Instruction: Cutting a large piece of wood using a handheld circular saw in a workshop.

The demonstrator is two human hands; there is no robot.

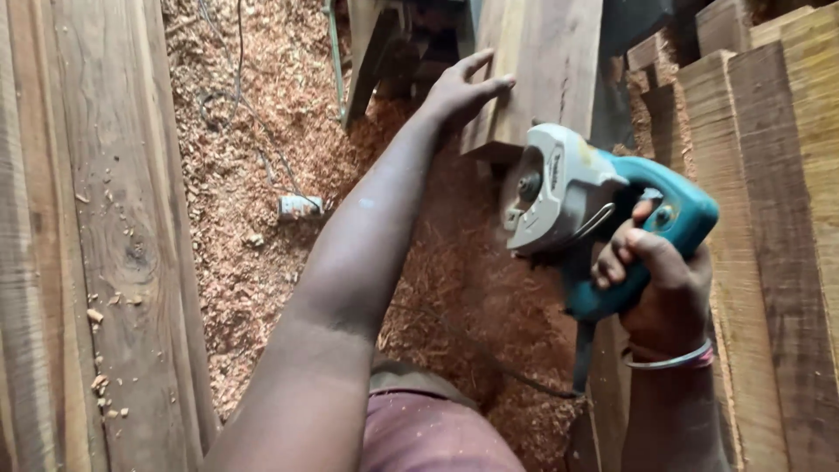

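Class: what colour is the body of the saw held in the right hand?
Teal, with a pale grey blade guard; the head view shows the saw in the right hand.

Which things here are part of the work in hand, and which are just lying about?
In use:
- saw, gripped by the right hand
- plank, with the left hand resting on its edge

Lying about:
- small can on the sawdust
- cable across the sawdust
- boards at left
- stacked boards at right
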